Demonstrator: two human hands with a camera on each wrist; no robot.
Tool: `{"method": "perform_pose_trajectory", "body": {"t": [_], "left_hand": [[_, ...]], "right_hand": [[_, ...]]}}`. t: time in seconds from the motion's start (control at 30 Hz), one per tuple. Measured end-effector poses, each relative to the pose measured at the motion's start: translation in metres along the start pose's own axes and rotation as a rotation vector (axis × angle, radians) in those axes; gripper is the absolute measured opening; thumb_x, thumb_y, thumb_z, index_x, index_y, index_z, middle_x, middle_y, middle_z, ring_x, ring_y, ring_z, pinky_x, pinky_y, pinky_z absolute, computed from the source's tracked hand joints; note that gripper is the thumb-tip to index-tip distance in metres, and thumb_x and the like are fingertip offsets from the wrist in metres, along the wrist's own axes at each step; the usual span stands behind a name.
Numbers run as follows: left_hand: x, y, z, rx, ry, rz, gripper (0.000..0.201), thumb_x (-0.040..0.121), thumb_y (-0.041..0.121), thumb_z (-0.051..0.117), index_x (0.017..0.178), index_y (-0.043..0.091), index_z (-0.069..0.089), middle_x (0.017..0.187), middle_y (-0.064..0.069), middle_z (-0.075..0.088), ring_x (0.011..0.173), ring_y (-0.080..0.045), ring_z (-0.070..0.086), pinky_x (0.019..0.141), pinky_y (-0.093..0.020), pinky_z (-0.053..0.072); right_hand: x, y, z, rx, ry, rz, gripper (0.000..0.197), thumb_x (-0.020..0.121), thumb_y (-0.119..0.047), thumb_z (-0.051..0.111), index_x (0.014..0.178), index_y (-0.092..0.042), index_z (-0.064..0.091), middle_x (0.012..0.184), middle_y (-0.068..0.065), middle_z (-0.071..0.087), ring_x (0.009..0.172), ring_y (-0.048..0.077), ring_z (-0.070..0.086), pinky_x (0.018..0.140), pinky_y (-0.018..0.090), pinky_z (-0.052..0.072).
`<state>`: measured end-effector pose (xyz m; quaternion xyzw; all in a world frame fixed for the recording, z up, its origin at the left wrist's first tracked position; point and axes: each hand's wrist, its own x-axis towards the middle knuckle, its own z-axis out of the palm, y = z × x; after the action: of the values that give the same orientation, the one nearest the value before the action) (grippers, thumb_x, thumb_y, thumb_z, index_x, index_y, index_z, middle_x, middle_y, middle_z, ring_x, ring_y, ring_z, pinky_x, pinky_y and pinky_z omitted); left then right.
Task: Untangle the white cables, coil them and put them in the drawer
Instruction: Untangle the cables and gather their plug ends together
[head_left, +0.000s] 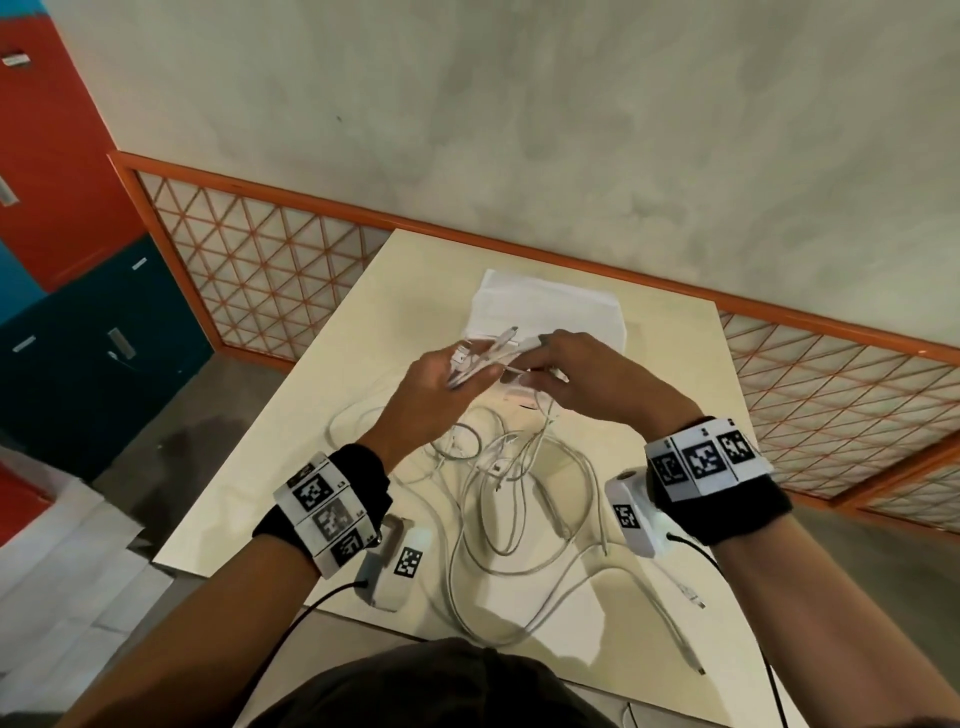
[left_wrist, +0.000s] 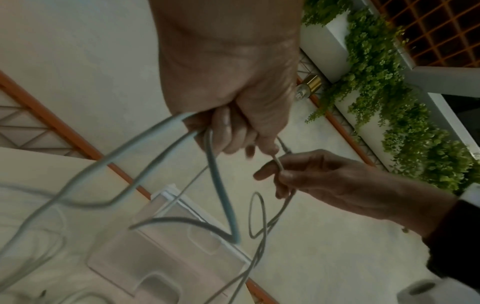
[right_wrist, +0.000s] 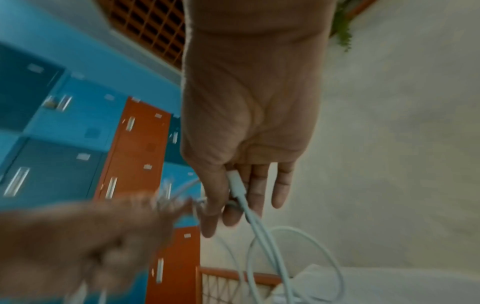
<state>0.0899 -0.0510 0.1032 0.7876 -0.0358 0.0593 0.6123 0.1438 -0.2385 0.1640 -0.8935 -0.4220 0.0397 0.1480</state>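
A tangle of white cables (head_left: 511, 488) lies on the cream table (head_left: 291, 467), with loops trailing towards the near edge. Above it, my left hand (head_left: 457, 371) grips a bunch of cable strands (left_wrist: 182, 133) in curled fingers. Just to its right, my right hand (head_left: 543, 358) pinches a white plug end (right_wrist: 237, 185) between thumb and forefinger, the other fingers straight. A thin cable (left_wrist: 279, 164) runs between the two hands. The white translucent drawer (head_left: 545, 306) sits on the table behind the hands; it is also under the hanging cables (left_wrist: 166, 253) in the left wrist view.
An orange lattice railing (head_left: 260, 260) runs behind and left of the table. Orange and blue lockers (head_left: 67, 182) stand further left. One cable end (head_left: 693, 597) lies near the table's right front edge. Green plants (left_wrist: 389, 102) hang in the left wrist view.
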Motion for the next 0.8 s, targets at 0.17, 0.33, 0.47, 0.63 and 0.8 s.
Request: {"method": "perform_pose_trajectory", "body": {"t": [0.17, 0.33, 0.47, 0.63, 0.8], "left_hand": [[0.005, -0.001, -0.003, 0.111, 0.041, 0.031, 0.029, 0.09, 0.038, 0.06, 0.071, 0.017, 0.061, 0.051, 0.007, 0.047, 0.046, -0.003, 0.037, 0.052, -0.018, 0.031], [0.008, 0.013, -0.017, 0.048, 0.212, 0.184, 0.028, 0.098, 0.022, 0.051, 0.076, 0.004, 0.053, 0.047, 0.012, 0.038, 0.047, -0.004, 0.03, 0.051, -0.018, 0.028], [0.012, 0.01, -0.037, -0.056, 0.32, 0.197, 0.025, 0.099, 0.018, 0.05, 0.078, 0.006, 0.054, 0.042, 0.012, 0.033, 0.039, -0.002, 0.024, 0.043, -0.014, 0.024], [0.012, -0.007, -0.034, 0.161, 0.317, 0.036, 0.023, 0.092, 0.025, 0.061, 0.071, 0.014, 0.063, 0.057, -0.003, 0.053, 0.051, -0.01, 0.045, 0.053, -0.017, 0.036], [0.013, -0.024, -0.042, 0.38, 0.293, -0.182, 0.023, 0.088, 0.023, 0.064, 0.082, 0.003, 0.073, 0.073, -0.016, 0.068, 0.073, -0.027, 0.063, 0.067, -0.027, 0.045]], "right_hand": [[0.0, 0.014, 0.011, 0.181, 0.105, 0.085, 0.014, 0.085, -0.008, 0.056, 0.09, -0.015, 0.067, 0.083, -0.005, 0.057, 0.074, 0.009, 0.05, 0.069, 0.022, 0.041], [-0.013, 0.052, 0.046, 0.291, 0.042, 0.248, 0.014, 0.085, -0.004, 0.056, 0.086, -0.012, 0.068, 0.077, -0.015, 0.058, 0.069, 0.0, 0.052, 0.066, 0.011, 0.039], [-0.034, 0.087, 0.08, 0.314, -0.017, 0.34, 0.031, 0.086, 0.007, 0.044, 0.085, -0.014, 0.066, 0.081, -0.006, 0.066, 0.083, 0.019, 0.063, 0.079, 0.027, 0.046], [-0.042, 0.108, 0.098, 0.211, -0.062, 0.446, 0.023, 0.089, -0.004, 0.052, 0.084, -0.021, 0.066, 0.094, 0.004, 0.072, 0.091, 0.025, 0.065, 0.086, 0.034, 0.049], [-0.03, 0.096, 0.058, 0.373, 0.214, 0.376, 0.02, 0.094, -0.004, 0.051, 0.09, -0.017, 0.066, 0.086, 0.006, 0.072, 0.073, -0.014, 0.062, 0.073, 0.007, 0.043]]}}
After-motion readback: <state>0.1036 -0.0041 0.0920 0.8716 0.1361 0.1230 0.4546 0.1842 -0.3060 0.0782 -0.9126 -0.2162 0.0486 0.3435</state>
